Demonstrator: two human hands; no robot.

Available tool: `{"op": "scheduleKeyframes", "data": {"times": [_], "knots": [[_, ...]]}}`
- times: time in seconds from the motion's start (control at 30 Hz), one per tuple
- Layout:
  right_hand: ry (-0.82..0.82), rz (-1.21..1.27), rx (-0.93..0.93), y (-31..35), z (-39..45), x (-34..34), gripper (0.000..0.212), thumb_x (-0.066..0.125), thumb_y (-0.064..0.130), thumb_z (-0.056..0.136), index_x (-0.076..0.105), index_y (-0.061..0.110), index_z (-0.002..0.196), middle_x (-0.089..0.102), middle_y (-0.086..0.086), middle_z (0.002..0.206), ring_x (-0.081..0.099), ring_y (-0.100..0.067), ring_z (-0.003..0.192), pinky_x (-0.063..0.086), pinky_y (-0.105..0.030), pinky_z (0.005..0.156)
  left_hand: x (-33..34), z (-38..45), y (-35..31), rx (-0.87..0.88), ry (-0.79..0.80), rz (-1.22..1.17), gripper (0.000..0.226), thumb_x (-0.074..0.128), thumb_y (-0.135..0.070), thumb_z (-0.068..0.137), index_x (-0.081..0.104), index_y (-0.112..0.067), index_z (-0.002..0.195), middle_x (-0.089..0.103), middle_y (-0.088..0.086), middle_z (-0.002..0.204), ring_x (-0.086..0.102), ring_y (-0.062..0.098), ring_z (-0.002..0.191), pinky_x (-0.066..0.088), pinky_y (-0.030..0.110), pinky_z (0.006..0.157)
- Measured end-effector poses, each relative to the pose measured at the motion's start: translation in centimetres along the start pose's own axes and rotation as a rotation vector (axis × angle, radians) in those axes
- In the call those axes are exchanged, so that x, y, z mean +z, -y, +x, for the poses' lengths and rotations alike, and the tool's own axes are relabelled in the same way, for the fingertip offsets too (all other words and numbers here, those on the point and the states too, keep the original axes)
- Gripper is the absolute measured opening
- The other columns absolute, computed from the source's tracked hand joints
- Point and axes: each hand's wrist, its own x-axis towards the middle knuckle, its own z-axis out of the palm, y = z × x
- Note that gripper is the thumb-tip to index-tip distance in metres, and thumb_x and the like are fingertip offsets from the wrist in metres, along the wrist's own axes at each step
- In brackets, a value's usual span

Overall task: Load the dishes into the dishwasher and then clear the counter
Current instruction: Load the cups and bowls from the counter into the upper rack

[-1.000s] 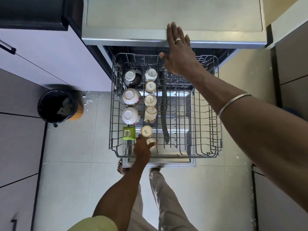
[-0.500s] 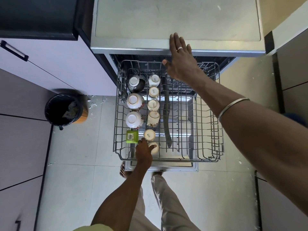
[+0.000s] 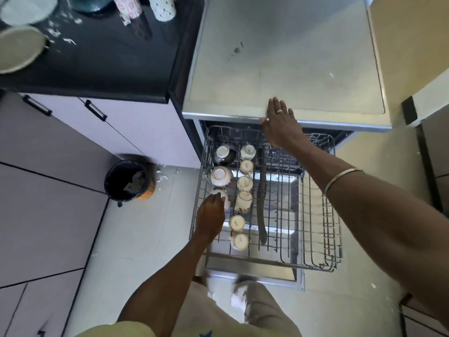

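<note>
The wire dishwasher rack (image 3: 337, 215) is pulled out over the open door (image 3: 267, 272). Its left side holds upside-down bowls (image 3: 221, 175) and a row of several upturned cream cups (image 3: 239, 241), with a long dark utensil (image 3: 262, 203) lying beside them. My left hand (image 3: 210, 215) hovers over the rack's left side with fingers loosely bent. Its fingertips are at the third bowl, and it hides what lies beneath. My right hand (image 3: 279, 122) rests flat on the front edge of the dishwasher's steel top (image 3: 286, 57).
The black counter (image 3: 109, 64) at upper left carries plates (image 3: 18, 48) and two patterned cups (image 3: 162, 7). A black bin (image 3: 128, 180) stands on the floor left of the rack. Cabinets line the left. The rack's right half holds nothing.
The view has lifted and now takes in the counter. My left hand moved from the front cups up and left toward the bowls, now covering the green item. The right hand stays on the top edge.
</note>
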Motion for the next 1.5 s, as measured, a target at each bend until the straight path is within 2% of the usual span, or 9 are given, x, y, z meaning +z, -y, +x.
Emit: {"op": "scheduleKeyframes", "data": {"times": [0.2,0.33,0.63,0.83,0.93,1.1,1.23,1.33,1.5], "knots": [[-0.021,0.015,-0.022,2.4,2.3,-3.0,0.066,0.024,0.038,0.106,-0.002,0.003,0.155,-0.003,-0.014,0.163,-0.001,-0.029,0.151,0.006,-0.045,0.123,-5.7,6.4,0.9,-0.037,-0.18,-0.165,0.023,0.048,-0.016,0.1,0.065,-0.006,0.111,0.07,0.015,0.103,0.067,0.033,0.086,0.055,0.038,0.071],[-0.046,0.007,-0.018,4.5,5.6,-4.6,0.065,0.026,0.036,0.106,0.0,0.004,0.156,-0.002,-0.013,0.164,-0.001,-0.03,0.151,0.009,-0.046,0.123,-9.0,11.1,1.8,0.011,-0.237,-0.4,0.034,0.034,-0.032,0.107,0.061,-0.012,0.113,0.069,0.007,0.104,0.067,0.022,0.087,0.055,0.03,0.074],[-0.158,0.143,0.018,12.8,15.5,-5.4,0.059,0.029,0.029,0.106,0.01,0.003,0.155,0.006,-0.014,0.164,0.003,-0.029,0.151,0.016,-0.045,0.12,-17.7,25.4,10.6,0.117,-0.454,-0.546,0.033,0.046,-0.021,0.103,0.064,-0.001,0.121,0.068,0.01,0.121,0.063,0.013,0.113,0.046,0.017,0.101],[-0.356,0.25,-0.038,19.2,23.1,-6.5,0.048,0.043,0.011,0.1,0.039,0.002,0.147,0.042,-0.017,0.15,0.037,-0.031,0.141,0.039,-0.043,0.109,-23.1,35.5,20.1,0.096,-0.452,-0.491,0.038,0.043,-0.024,0.103,0.064,0.0,0.123,0.067,0.011,0.121,0.063,0.018,0.115,0.048,0.026,0.101],[-0.42,0.319,-0.025,22.1,27.5,-7.6,0.045,0.048,0.009,0.095,0.049,0.003,0.14,0.06,-0.017,0.133,0.06,-0.036,0.117,0.051,-0.043,0.098,-25.3,40.5,24.2,0.073,-0.458,-0.446,0.035,0.046,-0.02,0.102,0.062,-0.001,0.126,0.067,0.012,0.123,0.063,0.019,0.116,0.049,0.028,0.101],[-0.42,0.442,0.036,26.6,34.9,-9.3,0.046,0.049,0.021,0.09,0.047,0.016,0.136,0.07,-0.012,0.102,0.069,-0.032,0.083,0.059,-0.045,0.073,-27.1,46.4,28.4,-0.017,-0.401,-0.41,0.036,0.043,-0.02,0.104,0.057,-0.003,0.132,0.064,0.011,0.128,0.06,0.02,0.119,0.048,0.031,0.103],[-0.361,0.423,0.069,28.5,40.4,-9.9,0.097,0.068,0.032,0.082,0.007,0.014,0.155,0.053,-0.02,0.137,0.062,-0.039,0.11,0.057,-0.05,0.086,-26.8,48.7,29.5,-0.013,-0.337,-0.41,0.038,0.042,-0.022,0.104,0.054,-0.004,0.135,0.062,0.009,0.131,0.059,0.019,0.12,0.048,0.031,0.103],[-0.344,0.377,0.091,29.9,43.2,-10.2,0.099,0.072,0.038,0.078,0.014,0.011,0.153,0.038,-0.016,0.151,0.05,-0.039,0.128,0.051,-0.053,0.093,-26.0,49.7,29.9,-0.02,-0.291,-0.394,0.04,0.041,-0.024,0.104,0.052,-0.006,0.137,0.059,0.009,0.135,0.057,0.02,0.123,0.048,0.035,0.103],[-0.398,0.495,0.155,30.9,45.4,-9.5,0.092,0.077,0.038,0.075,0.025,0.015,0.147,0.059,-0.015,0.128,0.059,-0.036,0.114,0.05,-0.044,0.086,-24.8,50.0,30.2,-0.023,-0.22,-0.381,0.041,0.041,-0.026,0.104,0.049,-0.007,0.139,0.055,0.01,0.139,0.052,0.02,0.13,0.048,0.037,0.105]]}}
